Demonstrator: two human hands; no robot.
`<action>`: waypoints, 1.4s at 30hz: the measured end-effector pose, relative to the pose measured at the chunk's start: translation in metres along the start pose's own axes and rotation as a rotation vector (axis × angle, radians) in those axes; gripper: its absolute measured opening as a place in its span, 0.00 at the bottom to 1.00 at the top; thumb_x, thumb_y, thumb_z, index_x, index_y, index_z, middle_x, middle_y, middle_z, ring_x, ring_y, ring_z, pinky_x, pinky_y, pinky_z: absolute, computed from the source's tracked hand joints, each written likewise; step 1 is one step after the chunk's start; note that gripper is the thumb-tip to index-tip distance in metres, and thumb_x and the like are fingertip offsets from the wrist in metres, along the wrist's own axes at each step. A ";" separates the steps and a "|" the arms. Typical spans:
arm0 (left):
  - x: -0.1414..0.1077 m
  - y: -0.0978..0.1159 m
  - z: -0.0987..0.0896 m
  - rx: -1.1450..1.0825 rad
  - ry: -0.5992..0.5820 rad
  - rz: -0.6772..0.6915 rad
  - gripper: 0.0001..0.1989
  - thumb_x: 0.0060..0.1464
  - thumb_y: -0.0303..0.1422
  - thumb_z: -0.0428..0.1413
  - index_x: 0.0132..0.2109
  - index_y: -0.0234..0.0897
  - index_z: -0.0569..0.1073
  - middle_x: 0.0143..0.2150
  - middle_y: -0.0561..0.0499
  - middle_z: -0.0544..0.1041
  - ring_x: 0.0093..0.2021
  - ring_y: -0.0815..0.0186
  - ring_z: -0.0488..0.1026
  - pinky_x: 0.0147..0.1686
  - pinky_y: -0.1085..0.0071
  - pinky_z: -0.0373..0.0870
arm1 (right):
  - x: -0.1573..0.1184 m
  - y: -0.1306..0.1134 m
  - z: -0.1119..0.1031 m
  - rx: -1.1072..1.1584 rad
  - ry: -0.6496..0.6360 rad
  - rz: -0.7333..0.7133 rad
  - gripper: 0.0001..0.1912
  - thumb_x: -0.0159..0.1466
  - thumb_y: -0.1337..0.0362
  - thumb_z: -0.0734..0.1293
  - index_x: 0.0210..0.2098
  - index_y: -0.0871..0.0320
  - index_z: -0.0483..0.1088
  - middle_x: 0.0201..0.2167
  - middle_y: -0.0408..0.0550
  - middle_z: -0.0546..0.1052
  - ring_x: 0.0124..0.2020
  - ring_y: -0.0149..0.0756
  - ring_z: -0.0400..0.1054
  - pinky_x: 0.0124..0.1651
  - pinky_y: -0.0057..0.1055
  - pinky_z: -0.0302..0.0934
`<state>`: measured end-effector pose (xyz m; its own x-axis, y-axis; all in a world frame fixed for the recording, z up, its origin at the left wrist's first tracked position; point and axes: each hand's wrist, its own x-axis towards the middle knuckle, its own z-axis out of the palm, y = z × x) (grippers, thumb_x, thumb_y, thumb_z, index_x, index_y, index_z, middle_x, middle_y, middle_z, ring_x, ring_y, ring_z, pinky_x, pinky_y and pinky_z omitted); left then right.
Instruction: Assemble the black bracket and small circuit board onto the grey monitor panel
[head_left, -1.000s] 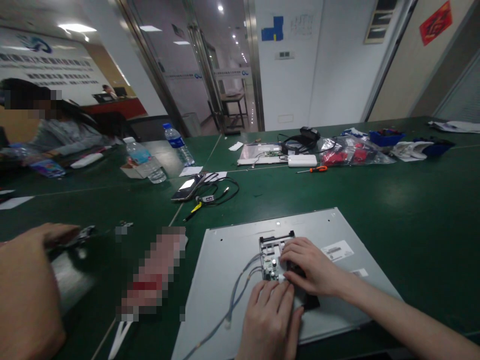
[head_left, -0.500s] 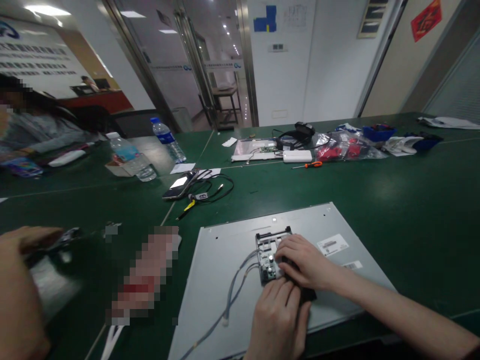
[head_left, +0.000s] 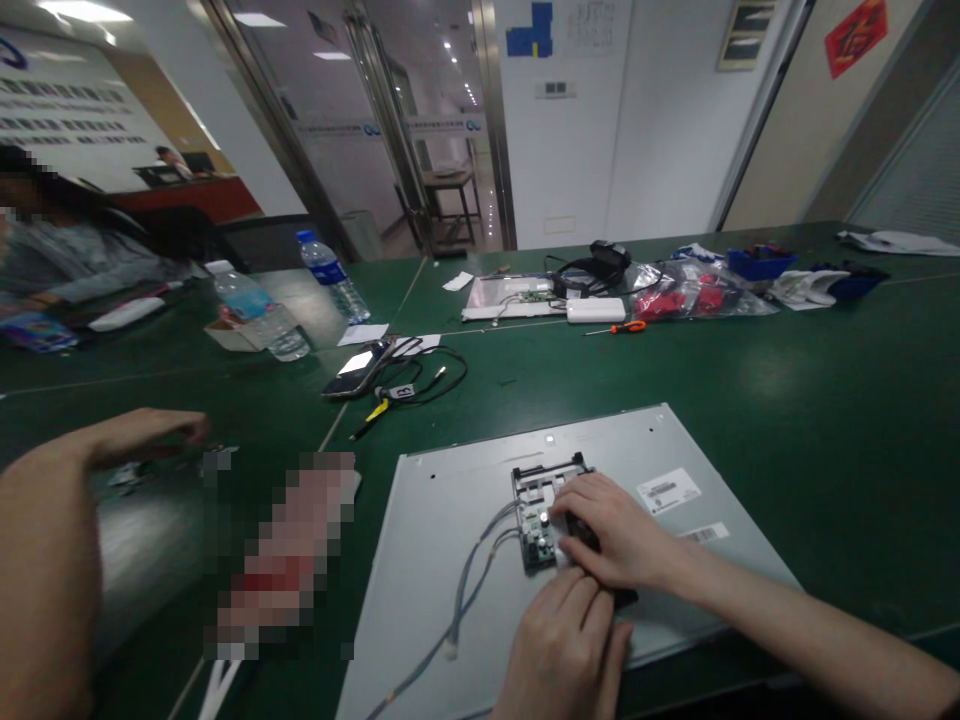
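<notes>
A flat silver-grey metal panel point(head_left: 442, 520) lies on the table before me. At its middle is a black-edged frame with a green circuit board point(head_left: 538, 530), and grey cables point(head_left: 466, 570) run from its left side. My right hand point(head_left: 619, 530) reaches in from the right, fingers curled over the board's right side, around a dark part that mostly hides beneath it. Just below, my left hand point(head_left: 562, 640) is closed, fingertips at the frame's lower edge. What it grips is hidden. A dark piece point(head_left: 626, 598) shows under the right hand.
Another person's arm point(head_left: 52, 540) reaches in at the left, near a pixelated reddish object point(head_left: 289, 560). A phone point(head_left: 360, 368), a black cable point(head_left: 450, 375) and water bottles point(head_left: 334, 280) stand or lie farther off. An orange-handled screwdriver point(head_left: 628, 328) lies at the back.
My left hand has shifted slightly down and right, away from the frame. My right hand stays nearly in place. The other person's hand at the left has moved right and up.
</notes>
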<state>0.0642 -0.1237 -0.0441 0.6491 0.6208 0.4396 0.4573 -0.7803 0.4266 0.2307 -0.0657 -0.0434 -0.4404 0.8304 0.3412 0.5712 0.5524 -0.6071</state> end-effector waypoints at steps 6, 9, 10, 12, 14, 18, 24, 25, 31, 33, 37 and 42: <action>0.000 0.001 -0.016 0.093 0.071 -0.028 0.10 0.62 0.25 0.51 0.47 0.35 0.74 0.42 0.44 0.79 0.42 0.56 0.77 0.43 0.59 0.77 | -0.001 -0.001 -0.001 0.013 0.002 -0.022 0.15 0.60 0.70 0.67 0.47 0.57 0.68 0.45 0.53 0.75 0.48 0.46 0.68 0.53 0.44 0.62; 0.001 0.003 -0.029 0.202 -0.009 -0.078 0.10 0.63 0.28 0.52 0.49 0.34 0.74 0.43 0.43 0.79 0.41 0.54 0.76 0.41 0.57 0.77 | -0.001 -0.003 -0.002 0.018 0.009 -0.036 0.15 0.60 0.72 0.66 0.47 0.58 0.68 0.45 0.54 0.75 0.48 0.46 0.68 0.52 0.43 0.63; 0.002 0.003 -0.033 0.238 -0.036 -0.088 0.10 0.63 0.29 0.52 0.49 0.34 0.74 0.44 0.43 0.79 0.41 0.54 0.76 0.40 0.57 0.77 | -0.001 -0.003 -0.002 0.021 0.008 -0.040 0.15 0.60 0.72 0.65 0.46 0.58 0.68 0.45 0.54 0.75 0.47 0.45 0.68 0.52 0.43 0.63; 0.005 0.005 -0.039 0.294 -0.080 -0.094 0.11 0.63 0.31 0.53 0.50 0.33 0.75 0.45 0.42 0.79 0.41 0.53 0.76 0.39 0.56 0.77 | -0.001 -0.004 -0.003 0.030 0.005 -0.047 0.14 0.61 0.73 0.64 0.46 0.58 0.69 0.44 0.53 0.76 0.46 0.44 0.68 0.52 0.42 0.63; 0.009 0.006 -0.044 0.338 -0.121 -0.104 0.12 0.63 0.34 0.54 0.49 0.32 0.75 0.44 0.41 0.80 0.40 0.52 0.76 0.39 0.56 0.76 | -0.001 -0.004 -0.004 0.036 0.012 -0.046 0.13 0.62 0.73 0.62 0.46 0.58 0.69 0.44 0.52 0.76 0.46 0.43 0.68 0.52 0.42 0.63; 0.016 0.005 -0.045 0.398 -0.216 -0.159 0.14 0.60 0.37 0.58 0.46 0.30 0.77 0.46 0.39 0.80 0.42 0.49 0.76 0.41 0.52 0.75 | 0.000 -0.001 -0.005 0.026 0.036 -0.033 0.13 0.65 0.74 0.59 0.46 0.58 0.70 0.44 0.53 0.76 0.46 0.43 0.68 0.52 0.43 0.63; 0.010 0.002 -0.037 0.408 -0.269 -0.149 0.19 0.57 0.41 0.61 0.49 0.29 0.77 0.48 0.38 0.80 0.44 0.47 0.76 0.44 0.52 0.73 | 0.001 0.005 -0.004 0.033 0.024 -0.037 0.12 0.67 0.73 0.59 0.45 0.58 0.71 0.43 0.52 0.77 0.46 0.43 0.68 0.53 0.44 0.63; 0.008 0.001 -0.035 0.408 -0.250 -0.139 0.20 0.58 0.41 0.60 0.49 0.29 0.77 0.48 0.38 0.80 0.45 0.47 0.75 0.44 0.52 0.73 | 0.001 0.006 -0.004 0.038 0.016 -0.042 0.12 0.68 0.73 0.58 0.45 0.58 0.71 0.43 0.52 0.77 0.46 0.42 0.68 0.53 0.44 0.63; -0.001 -0.003 -0.027 0.423 -0.186 -0.091 0.22 0.62 0.44 0.54 0.53 0.30 0.76 0.51 0.36 0.78 0.46 0.49 0.74 0.45 0.53 0.72 | 0.002 0.005 -0.005 0.065 -0.028 -0.057 0.14 0.68 0.74 0.59 0.46 0.57 0.72 0.45 0.50 0.78 0.49 0.41 0.68 0.56 0.43 0.62; -0.001 -0.002 -0.025 0.448 -0.231 -0.104 0.24 0.59 0.45 0.57 0.53 0.29 0.76 0.51 0.36 0.78 0.46 0.48 0.74 0.45 0.53 0.72 | 0.003 0.004 -0.005 0.075 -0.036 -0.061 0.14 0.68 0.74 0.59 0.47 0.57 0.73 0.45 0.50 0.78 0.50 0.42 0.68 0.57 0.44 0.63; 0.000 0.001 -0.023 0.474 -0.250 -0.116 0.25 0.57 0.45 0.59 0.52 0.27 0.76 0.51 0.35 0.78 0.47 0.47 0.74 0.45 0.52 0.72 | 0.004 0.003 -0.006 0.084 -0.033 -0.069 0.15 0.68 0.74 0.59 0.48 0.56 0.73 0.47 0.50 0.78 0.51 0.42 0.67 0.58 0.44 0.63; -0.001 -0.001 -0.025 0.402 -0.173 -0.084 0.24 0.61 0.46 0.54 0.53 0.29 0.75 0.50 0.36 0.77 0.47 0.48 0.74 0.46 0.52 0.72 | 0.004 0.004 -0.007 0.081 -0.045 -0.074 0.15 0.68 0.74 0.60 0.49 0.56 0.73 0.46 0.49 0.78 0.52 0.41 0.68 0.58 0.43 0.63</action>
<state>0.0476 -0.1214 -0.0254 0.6762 0.6880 0.2636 0.6906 -0.7165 0.0986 0.2361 -0.0601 -0.0393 -0.5114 0.7822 0.3557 0.4790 0.6032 -0.6377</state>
